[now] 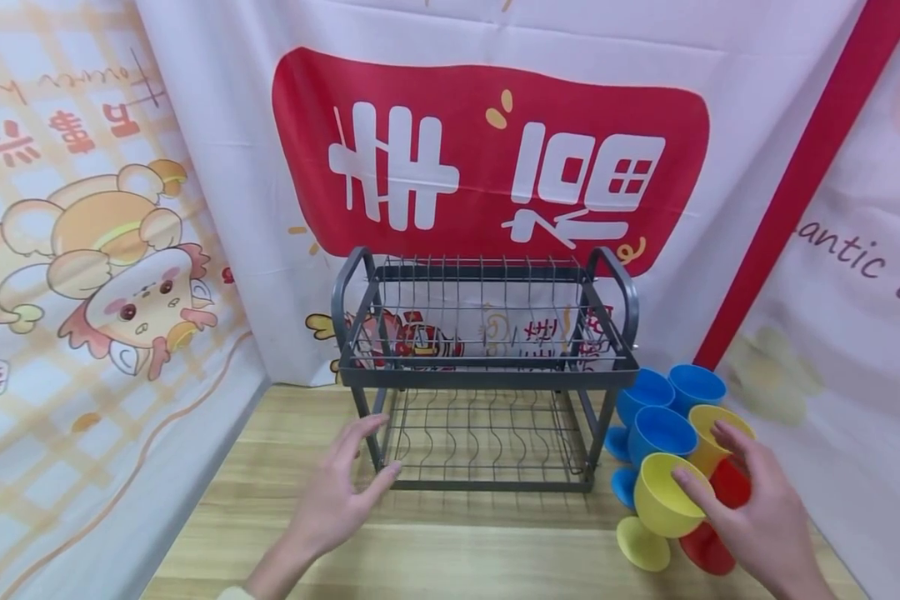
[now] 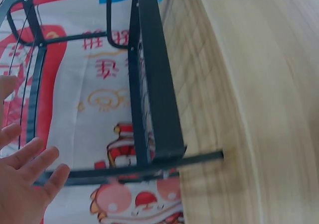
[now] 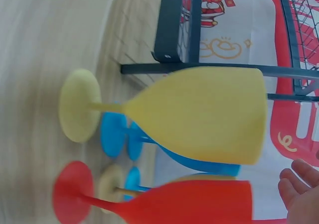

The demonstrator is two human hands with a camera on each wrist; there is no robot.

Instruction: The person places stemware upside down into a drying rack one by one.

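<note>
My left hand (image 1: 337, 487) hovers by the front left post of a dark grey two-tier dish rack (image 1: 487, 381), its fingers spread and nothing in them. In the left wrist view those fingers (image 2: 35, 164) show beside the rack's frame. At the right, my right hand (image 1: 768, 512) is held over a group of plastic goblets, thumb and fingers apart. Its thumb overlaps the rim of the front yellow goblet (image 1: 663, 504) in the head view. A red goblet (image 3: 194, 201) stands beside that one, partly hidden by the hand. Behind are blue goblets (image 1: 654, 454) and another yellow goblet (image 1: 705, 454).
The rack stands on a light wood table (image 1: 435, 550), with wire slots on both tiers. A printed white cloth (image 1: 487, 33) hangs behind it, and further cloths enclose the left and right sides. The goblets crowd close to the rack's right side.
</note>
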